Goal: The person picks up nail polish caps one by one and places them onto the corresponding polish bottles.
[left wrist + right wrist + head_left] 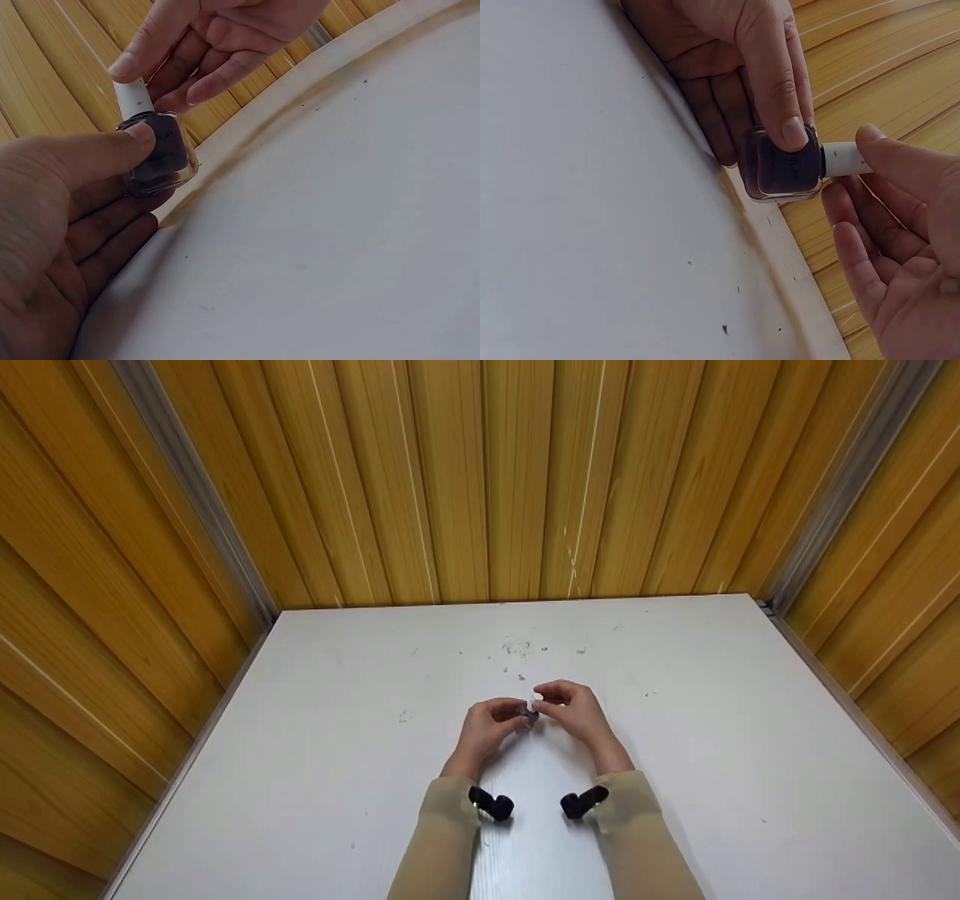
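Observation:
A nail polish bottle [780, 169] of clear glass, dark purple inside, is held between both hands above the table. My left hand [484, 731] pinches its glass body, the thumb lying flat over the lettering on the front. The white cap [134, 97] is on the bottle's neck, and my right hand [579, 714] pinches it between thumb and fingers. In the right wrist view the bottle lies sideways with its cap toward the right hand. The right hand's other fingers are loosely bent below the cap. Part of the lettering is hidden by the left thumb.
A white table [337, 780] with small dark marks and scuffs lies under the hands. Yellow wood-look panels [517, 480] stand behind it and at both sides, with grey metal posts [202, 487] at the corners.

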Demonstrator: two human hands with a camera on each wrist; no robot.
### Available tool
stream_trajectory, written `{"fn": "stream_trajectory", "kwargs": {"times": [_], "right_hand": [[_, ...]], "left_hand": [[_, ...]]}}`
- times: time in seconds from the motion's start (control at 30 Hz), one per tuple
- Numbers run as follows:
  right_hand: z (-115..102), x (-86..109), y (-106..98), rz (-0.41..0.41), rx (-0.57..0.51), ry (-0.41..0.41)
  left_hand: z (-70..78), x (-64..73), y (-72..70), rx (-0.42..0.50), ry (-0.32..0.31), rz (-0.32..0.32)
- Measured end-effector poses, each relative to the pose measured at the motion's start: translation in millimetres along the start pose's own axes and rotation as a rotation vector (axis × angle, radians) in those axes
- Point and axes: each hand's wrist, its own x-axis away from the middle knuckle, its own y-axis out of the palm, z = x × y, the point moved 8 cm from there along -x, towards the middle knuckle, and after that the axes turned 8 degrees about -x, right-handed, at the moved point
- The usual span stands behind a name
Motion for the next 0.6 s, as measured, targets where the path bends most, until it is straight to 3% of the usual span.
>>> {"fn": "stream_trajectory", "kwargs": {"times": [0.23,0.6], "right_hand": [[-1.7,-1.3,1.8,-0.039,-0.012,-0.035],[-1.1,0.3,0.2,0.000,-0.017,-0.005]], "left_hand": [[0.0,0.3,-0.6,0.005,0.005,-0.002],[-0.6,1.0,-0.2,0.026,0.018,0.000]]}}
